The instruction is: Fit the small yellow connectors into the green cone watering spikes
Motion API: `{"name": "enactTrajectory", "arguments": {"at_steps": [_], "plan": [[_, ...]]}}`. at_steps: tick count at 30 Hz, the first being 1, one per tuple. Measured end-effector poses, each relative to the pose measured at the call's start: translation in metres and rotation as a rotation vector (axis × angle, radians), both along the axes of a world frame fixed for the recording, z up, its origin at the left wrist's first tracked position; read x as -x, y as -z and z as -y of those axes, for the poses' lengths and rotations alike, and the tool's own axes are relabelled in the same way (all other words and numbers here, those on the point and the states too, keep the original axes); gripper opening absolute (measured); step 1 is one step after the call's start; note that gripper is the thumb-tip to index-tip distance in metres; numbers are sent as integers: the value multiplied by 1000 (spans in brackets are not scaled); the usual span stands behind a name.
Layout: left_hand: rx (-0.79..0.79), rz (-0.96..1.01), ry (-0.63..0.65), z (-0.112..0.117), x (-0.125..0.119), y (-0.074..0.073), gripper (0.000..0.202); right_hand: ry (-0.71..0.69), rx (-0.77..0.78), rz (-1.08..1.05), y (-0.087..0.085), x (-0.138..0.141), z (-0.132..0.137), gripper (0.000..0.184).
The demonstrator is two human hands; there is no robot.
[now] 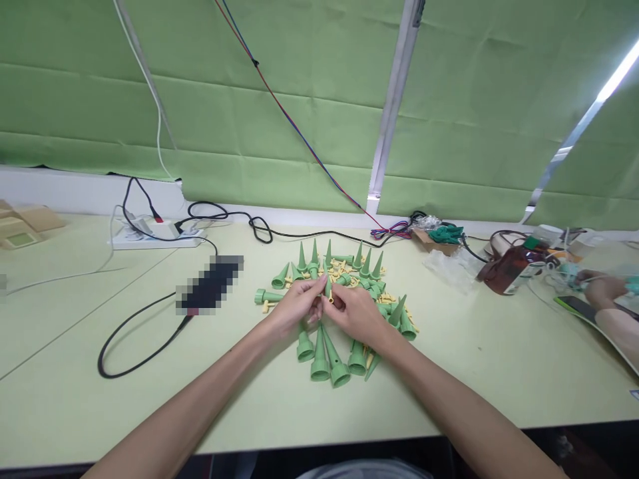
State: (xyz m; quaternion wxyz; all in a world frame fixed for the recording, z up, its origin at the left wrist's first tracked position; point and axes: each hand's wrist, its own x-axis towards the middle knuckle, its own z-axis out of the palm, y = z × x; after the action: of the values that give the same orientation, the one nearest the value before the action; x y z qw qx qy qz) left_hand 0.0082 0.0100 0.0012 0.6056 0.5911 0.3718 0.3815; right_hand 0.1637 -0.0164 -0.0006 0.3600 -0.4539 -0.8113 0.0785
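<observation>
We are working both hands close together amid a spread of parts: the fingers of our left hand (298, 303) are closing, thumb against forefinger, on a tapered green plastic cone (328, 287), while the fingers of our right hand (358, 309) are curling about a small yellow plastic tube (331, 301) just beside it, with no wide gap showing in either grip. The two pieces are meeting, or nearly so, between the fingertips; we are unable to tell whether they are joined, so we are judging this pair to be in progress. Beyond the fingers, pointed green plastic cones (366, 266) are standing tip-up around a heap of loose small yellow plastic pieces (344, 271). Nearer to us than the fingers, hollow-based green plastic cones (320, 366) are lying on their sides on the pale yellow-green bench (249, 412). Left of the fingers, a collared green plastic cone (269, 297) is lying beside a yellow piece. With so many parts lying loose around the fingers, we are judging that much is remaining; we are seeing no separate group of finished units, and we are unable to tell whether any cones are already complete.
</observation>
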Motion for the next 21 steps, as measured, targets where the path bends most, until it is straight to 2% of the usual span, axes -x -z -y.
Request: {"name": "enactTrajectory", "arguments": {"at_steps": [8, 17, 21], "plan": [[-24, -42, -22, 2, 0, -2, 51, -6, 8, 42, 3, 1, -2, 26], [-34, -77, -25, 0, 0, 2, 51, -55, 29, 33, 0, -1, -1, 26], [-43, -98, -23, 1, 0, 0, 51, -59, 48, 47, -1, -3, -2, 27]]}}
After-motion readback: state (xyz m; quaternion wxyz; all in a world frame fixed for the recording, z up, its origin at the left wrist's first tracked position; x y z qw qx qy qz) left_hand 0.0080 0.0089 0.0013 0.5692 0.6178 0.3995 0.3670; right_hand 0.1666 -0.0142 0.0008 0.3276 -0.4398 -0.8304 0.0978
